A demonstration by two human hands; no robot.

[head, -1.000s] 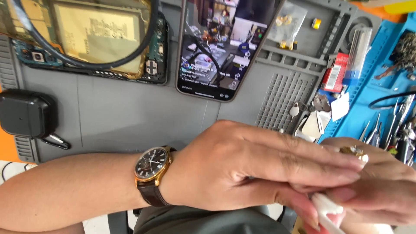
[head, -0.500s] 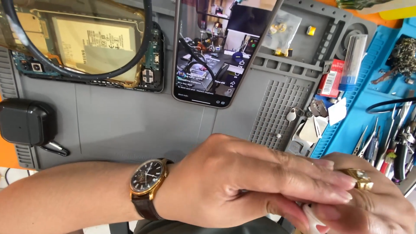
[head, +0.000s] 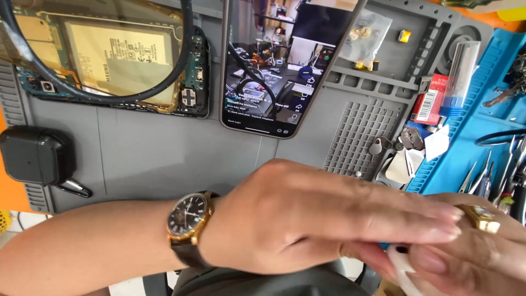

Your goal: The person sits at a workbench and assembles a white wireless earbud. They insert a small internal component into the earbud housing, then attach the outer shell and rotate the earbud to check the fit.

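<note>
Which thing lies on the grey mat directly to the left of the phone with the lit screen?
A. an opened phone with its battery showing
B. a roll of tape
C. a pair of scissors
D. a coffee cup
A: the opened phone with its yellowish battery exposed lies left of the lit phone on the grey mat.
</note>
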